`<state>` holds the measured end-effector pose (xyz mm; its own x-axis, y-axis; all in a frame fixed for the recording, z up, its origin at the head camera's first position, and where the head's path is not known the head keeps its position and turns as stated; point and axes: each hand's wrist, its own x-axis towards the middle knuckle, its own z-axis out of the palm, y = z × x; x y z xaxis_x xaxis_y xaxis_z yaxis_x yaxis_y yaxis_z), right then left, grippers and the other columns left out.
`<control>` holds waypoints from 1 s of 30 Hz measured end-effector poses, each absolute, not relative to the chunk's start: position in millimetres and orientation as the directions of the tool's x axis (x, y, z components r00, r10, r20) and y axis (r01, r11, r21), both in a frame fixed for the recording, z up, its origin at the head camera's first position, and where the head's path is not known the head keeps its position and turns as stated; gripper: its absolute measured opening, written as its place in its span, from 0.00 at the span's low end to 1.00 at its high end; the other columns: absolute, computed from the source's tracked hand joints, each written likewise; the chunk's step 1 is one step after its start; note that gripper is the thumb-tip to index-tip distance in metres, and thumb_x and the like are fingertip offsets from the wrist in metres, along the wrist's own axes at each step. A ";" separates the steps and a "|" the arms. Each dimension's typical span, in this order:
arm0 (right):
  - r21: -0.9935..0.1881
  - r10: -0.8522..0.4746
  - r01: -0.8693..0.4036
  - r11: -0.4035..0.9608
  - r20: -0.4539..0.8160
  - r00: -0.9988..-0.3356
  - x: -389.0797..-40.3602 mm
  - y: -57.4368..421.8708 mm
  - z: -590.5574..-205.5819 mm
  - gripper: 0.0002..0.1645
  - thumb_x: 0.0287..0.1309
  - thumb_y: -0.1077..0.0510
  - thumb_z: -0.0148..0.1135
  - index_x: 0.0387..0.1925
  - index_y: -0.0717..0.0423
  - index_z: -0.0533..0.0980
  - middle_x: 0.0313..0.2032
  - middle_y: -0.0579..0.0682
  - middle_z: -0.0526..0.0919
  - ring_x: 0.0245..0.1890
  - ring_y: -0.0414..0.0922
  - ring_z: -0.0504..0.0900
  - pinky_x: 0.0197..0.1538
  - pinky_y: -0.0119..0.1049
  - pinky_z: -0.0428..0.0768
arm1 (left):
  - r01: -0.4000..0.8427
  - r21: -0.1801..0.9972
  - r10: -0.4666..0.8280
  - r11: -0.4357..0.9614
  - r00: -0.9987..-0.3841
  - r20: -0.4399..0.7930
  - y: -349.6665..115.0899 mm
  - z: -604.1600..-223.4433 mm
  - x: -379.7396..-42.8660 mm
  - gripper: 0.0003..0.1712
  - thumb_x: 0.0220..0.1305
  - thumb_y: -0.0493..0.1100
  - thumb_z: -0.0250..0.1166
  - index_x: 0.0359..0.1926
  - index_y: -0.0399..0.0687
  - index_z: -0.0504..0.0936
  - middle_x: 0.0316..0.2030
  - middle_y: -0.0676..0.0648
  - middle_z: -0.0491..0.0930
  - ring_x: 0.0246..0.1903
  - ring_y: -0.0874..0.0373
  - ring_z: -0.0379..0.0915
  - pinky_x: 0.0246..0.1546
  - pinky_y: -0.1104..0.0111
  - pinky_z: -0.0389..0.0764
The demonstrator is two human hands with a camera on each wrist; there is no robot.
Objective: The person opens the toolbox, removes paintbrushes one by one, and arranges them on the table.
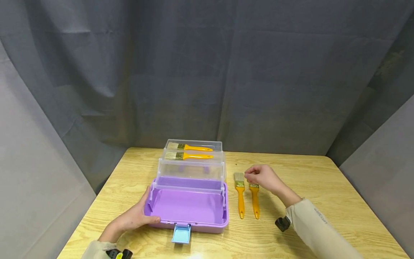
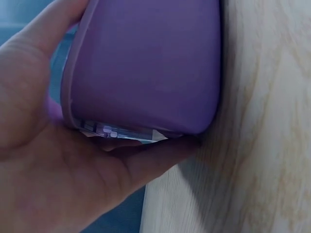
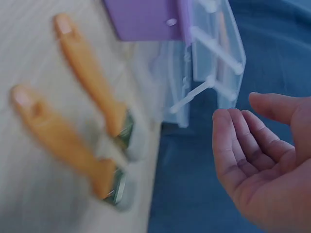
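Note:
A purple toolbox (image 1: 211, 228) stands open on the table, its clear tiered trays (image 1: 191, 169) raised at the back. My left hand (image 1: 136, 215) holds its left end, thumb at the front and fingers round the side, as the left wrist view also shows. Right of the box, two yellow-handled paintbrushes lie side by side, a left one (image 1: 241, 201) and a right one (image 1: 255, 203), bristles pointing away. Above the right brush's bristles hovers my right hand (image 1: 263, 177), partly hiding them. In the right wrist view, its loosely bent fingers (image 3: 233, 141) hold nothing.
Two more paintbrushes, a rear one (image 1: 198, 148) and a nearer one (image 1: 198, 156), lie in the raised trays. The light blue latch (image 1: 181, 234) hangs down at the box's front. A grey curtain (image 1: 181, 90) closes off the back of the wooden table (image 1: 310, 187).

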<state>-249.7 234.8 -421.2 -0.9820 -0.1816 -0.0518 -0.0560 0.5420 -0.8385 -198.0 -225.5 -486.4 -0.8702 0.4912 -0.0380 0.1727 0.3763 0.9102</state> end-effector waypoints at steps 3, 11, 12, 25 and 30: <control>-0.799 -0.200 -0.110 0.591 -0.013 -0.980 -256.9 221.3 -410.2 0.14 0.59 0.56 0.63 0.42 0.63 0.80 0.32 0.53 0.83 0.30 0.45 0.81 0.38 0.40 0.81 | 0.155 0.907 0.484 0.391 -0.873 -0.059 -225.7 -485.7 -197.9 0.71 0.51 0.42 0.73 0.72 0.49 0.21 0.71 0.32 0.24 0.69 0.33 0.28 0.63 0.41 0.37; -0.730 -0.265 -0.239 0.640 0.083 -0.961 -280.7 186.8 -388.1 0.15 0.57 0.53 0.65 0.43 0.58 0.83 0.36 0.48 0.85 0.34 0.45 0.82 0.39 0.38 0.82 | 0.138 0.868 0.457 0.477 -0.882 -0.111 -226.5 -486.3 -195.4 0.71 0.52 0.46 0.73 0.71 0.42 0.20 0.70 0.29 0.24 0.68 0.33 0.28 0.64 0.42 0.38; -0.723 -0.269 -0.255 0.643 0.099 -0.958 -284.0 182.3 -386.3 0.15 0.57 0.53 0.66 0.43 0.58 0.83 0.36 0.49 0.85 0.34 0.45 0.82 0.39 0.38 0.82 | 0.140 0.866 0.456 0.480 -0.883 -0.110 -226.5 -486.5 -195.3 0.71 0.52 0.46 0.73 0.71 0.42 0.20 0.70 0.29 0.24 0.68 0.33 0.28 0.64 0.42 0.39; -0.608 -0.331 -0.382 0.696 0.201 -0.922 -320.1 142.3 -388.7 0.13 0.54 0.59 0.68 0.41 0.61 0.84 0.35 0.51 0.86 0.35 0.45 0.84 0.40 0.37 0.82 | 0.106 0.871 0.450 0.479 -0.882 -0.140 -220.4 -485.6 -194.1 0.70 0.53 0.47 0.72 0.71 0.45 0.20 0.70 0.30 0.24 0.69 0.34 0.28 0.64 0.43 0.38; -0.559 -0.354 -0.408 0.722 0.208 -0.912 -325.9 136.9 -394.2 0.12 0.54 0.61 0.68 0.40 0.62 0.84 0.33 0.50 0.86 0.33 0.44 0.83 0.39 0.36 0.82 | 0.108 0.869 0.453 0.483 -0.880 -0.143 -217.5 -485.7 -193.8 0.71 0.53 0.48 0.72 0.71 0.44 0.20 0.70 0.30 0.24 0.68 0.34 0.26 0.64 0.44 0.37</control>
<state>-325.9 136.9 -394.2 -0.9117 -0.3543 0.2080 -0.4081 0.7220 -0.5587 -193.8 -217.5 -485.7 -0.8799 0.4531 -0.1431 0.1075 0.4832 0.8689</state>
